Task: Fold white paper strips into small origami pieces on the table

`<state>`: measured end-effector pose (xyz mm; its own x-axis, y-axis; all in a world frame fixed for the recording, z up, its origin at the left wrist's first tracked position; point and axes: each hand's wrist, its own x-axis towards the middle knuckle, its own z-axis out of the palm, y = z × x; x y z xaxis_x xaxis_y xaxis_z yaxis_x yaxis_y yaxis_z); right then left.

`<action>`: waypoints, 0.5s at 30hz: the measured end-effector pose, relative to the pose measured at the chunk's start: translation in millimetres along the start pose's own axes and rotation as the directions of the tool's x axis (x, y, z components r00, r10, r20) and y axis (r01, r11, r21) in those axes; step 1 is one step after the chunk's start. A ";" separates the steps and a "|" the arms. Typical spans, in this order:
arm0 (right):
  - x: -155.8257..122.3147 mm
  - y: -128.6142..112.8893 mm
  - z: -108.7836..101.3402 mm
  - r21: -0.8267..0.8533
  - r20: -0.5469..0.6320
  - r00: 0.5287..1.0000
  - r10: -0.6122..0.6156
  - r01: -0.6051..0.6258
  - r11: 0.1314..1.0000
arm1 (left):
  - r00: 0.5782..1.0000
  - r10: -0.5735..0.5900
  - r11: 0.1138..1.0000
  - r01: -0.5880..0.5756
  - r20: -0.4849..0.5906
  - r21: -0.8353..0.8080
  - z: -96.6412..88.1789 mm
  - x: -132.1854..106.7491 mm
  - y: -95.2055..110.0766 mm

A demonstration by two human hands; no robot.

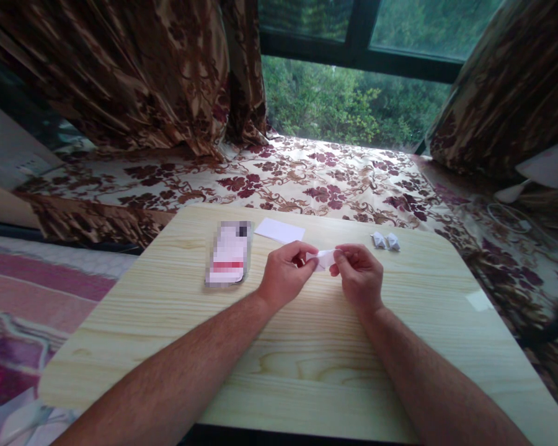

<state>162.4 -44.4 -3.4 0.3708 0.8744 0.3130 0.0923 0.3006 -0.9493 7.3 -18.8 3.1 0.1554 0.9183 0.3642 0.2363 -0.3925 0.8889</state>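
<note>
A small folded piece of white paper point(324, 258) is held above the wooden table point(307, 359). My left hand point(287, 269) pinches its left end between thumb and fingers. At the other end, my right hand point(359, 271) grips it the same way, thumb toward me. Fold lines show on the paper between the two hands. Beyond my left hand lies a flat stack or sheet of white paper point(279, 230). Two small folded paper shapes point(385, 241), pointed and faceted, sit side by side past my right hand.
A phone-shaped item point(228, 254), blurred out, with a red band lies left of my left hand. Behind the table is a window seat with a floral cover point(325, 176). Patterned curtains point(167, 68) flank the window. A white lamp-like object point(549, 164) stands at the right.
</note>
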 end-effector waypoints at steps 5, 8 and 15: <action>-0.3 -0.5 0.1 0.025 0.006 1.000 0.001 -0.001 1.000 | 1.000 0.000 1.000 0.000 -0.012 0.015 0.2 -0.3 0.9; -0.8 -0.5 0.0 0.046 0.011 1.000 0.006 -0.007 0.999 | 1.000 -0.010 1.000 0.010 -0.014 0.001 0.1 -0.3 0.9; -1.7 0.1 0.5 0.066 0.020 1.000 0.019 -0.020 0.998 | 1.000 -0.013 0.999 0.013 -0.001 -0.032 -1.7 -1.3 4.5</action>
<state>161.4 -45.7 -4.0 0.3538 0.8874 0.2957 0.0235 0.3076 -0.9512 6.5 -21.6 7.1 0.1515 0.9235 0.3524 0.2078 -0.3783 0.9020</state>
